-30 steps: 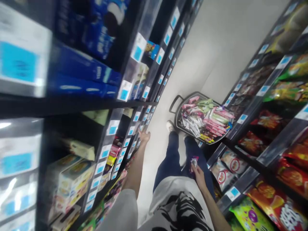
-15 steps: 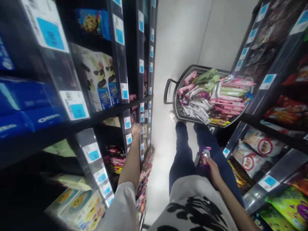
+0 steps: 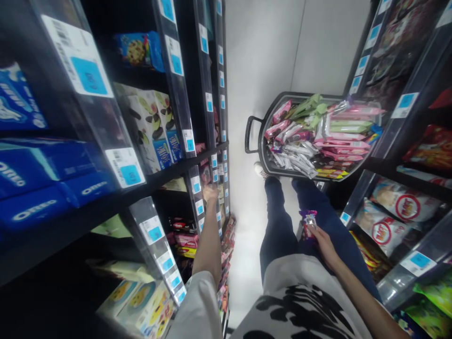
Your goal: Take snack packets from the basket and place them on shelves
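My left arm is stretched down to the left-hand shelf, and my left hand is at the shelf's front edge beside the price labels. Its fingers are too small and partly hidden to make out. In front of my thighs, my right hand is closed on a small purple and red snack packet with a shiny silvery patch. On the floor ahead of my feet stands a dark shopping basket full of pink, white, green and yellow snack packets, its handle pointing left.
Shelves line both sides of a narrow aisle with a pale floor. On the left are blue Oreo boxes, fig-patterned boxes and a blue cookie bag. White bags with red rings sit on the right shelf.
The view has shifted, so shelves, basket and hands all appear a little further right. My left hand stays at the shelf edge, and my right hand still holds the packet.
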The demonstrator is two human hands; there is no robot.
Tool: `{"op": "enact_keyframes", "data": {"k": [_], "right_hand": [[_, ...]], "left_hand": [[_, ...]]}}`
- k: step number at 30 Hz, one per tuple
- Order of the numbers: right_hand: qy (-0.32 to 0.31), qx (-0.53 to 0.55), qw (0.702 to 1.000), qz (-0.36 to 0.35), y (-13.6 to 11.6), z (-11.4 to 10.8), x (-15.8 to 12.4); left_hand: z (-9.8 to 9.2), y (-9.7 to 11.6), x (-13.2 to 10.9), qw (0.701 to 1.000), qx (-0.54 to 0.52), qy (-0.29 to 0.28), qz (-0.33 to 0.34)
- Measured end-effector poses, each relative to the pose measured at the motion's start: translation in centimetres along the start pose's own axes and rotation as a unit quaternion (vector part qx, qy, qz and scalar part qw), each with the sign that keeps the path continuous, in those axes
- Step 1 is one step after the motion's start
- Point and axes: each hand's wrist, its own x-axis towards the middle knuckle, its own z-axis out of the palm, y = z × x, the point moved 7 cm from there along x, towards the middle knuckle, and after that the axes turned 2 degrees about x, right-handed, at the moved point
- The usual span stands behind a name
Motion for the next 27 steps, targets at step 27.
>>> {"op": "enact_keyframes", "data": {"k": [27], "right_hand": [[-0.020,-0.044,0.998,-0.030,0.3,-0.3,1.1]], "left_hand": [[0.9,0.3,-3.8,0.999,-0.036,0.015,0.021]]}}
